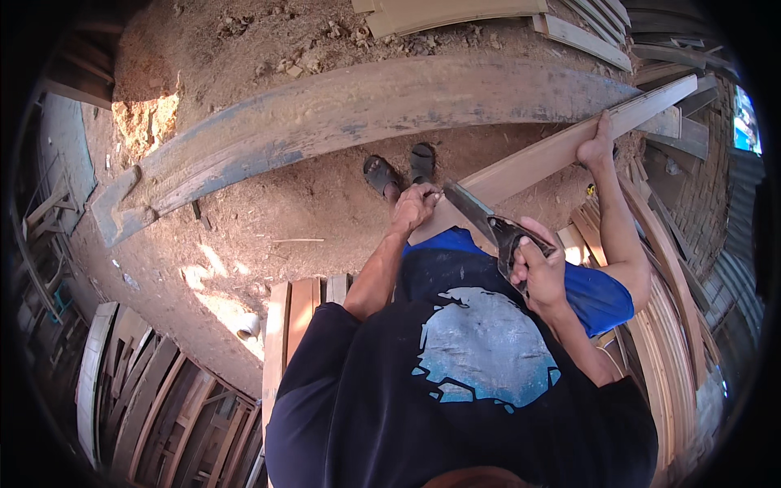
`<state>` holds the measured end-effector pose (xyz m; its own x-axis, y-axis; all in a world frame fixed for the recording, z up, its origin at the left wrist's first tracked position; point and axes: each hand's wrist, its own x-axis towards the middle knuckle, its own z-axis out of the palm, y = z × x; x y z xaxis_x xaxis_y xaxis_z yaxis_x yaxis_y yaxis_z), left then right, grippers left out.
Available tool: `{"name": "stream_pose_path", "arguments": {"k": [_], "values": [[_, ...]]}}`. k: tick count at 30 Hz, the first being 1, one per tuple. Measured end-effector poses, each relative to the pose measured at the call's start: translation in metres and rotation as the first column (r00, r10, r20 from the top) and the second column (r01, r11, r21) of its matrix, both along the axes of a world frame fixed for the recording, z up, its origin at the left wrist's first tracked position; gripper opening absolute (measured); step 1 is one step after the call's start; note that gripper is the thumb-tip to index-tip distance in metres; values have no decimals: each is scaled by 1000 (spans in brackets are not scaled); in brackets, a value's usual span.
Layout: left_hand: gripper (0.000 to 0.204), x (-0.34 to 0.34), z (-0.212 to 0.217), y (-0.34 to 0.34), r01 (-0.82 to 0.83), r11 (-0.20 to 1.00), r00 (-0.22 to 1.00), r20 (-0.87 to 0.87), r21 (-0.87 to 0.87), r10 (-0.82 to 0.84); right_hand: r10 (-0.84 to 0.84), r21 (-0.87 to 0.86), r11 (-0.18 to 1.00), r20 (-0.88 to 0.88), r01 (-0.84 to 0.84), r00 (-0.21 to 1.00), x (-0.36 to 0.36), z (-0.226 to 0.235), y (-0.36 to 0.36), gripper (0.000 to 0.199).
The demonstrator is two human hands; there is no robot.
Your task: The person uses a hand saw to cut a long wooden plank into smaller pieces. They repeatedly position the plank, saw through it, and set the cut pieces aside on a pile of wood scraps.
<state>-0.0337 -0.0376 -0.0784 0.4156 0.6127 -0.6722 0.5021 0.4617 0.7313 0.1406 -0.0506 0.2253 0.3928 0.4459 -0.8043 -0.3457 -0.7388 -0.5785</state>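
A long, pale wooden plank (541, 159) slants up to the right from in front of my body. My right hand (541, 272) is wrapped round the dark handle of a handsaw (472, 208), whose blade lies across the plank's near part. Close to the blade's tip, my left hand (415, 207) is closed on the plank's left edge, its fingertips partly hidden. Farther along, my bare right foot (596, 148) rests against the plank.
A long, curved, weathered board (366, 110) spans the dirt floor beyond my feet. Dark sandals (380, 173) are below it. Stacked strips (663, 342) lie at right, and more timber (171, 407) at lower left. A white cup-like object (247, 325) lies on the ground.
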Motion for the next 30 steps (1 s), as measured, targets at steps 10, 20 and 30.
{"name": "stream_pose_path", "arguments": {"k": [10,20,30], "values": [[23,0,18,4,-16,1000,1000,-26,9,17,-2,-88,996,-79,-5,997,-2,-90,27,37],[23,3,9,-11,-6,998,1000,-18,69,8,-32,-146,989,0,31,999,-19,-166,37,37],[23,3,25,9,34,998,998,-47,50,-31,-76,-71,995,-30,74,997,-16,-110,15,35]]}}
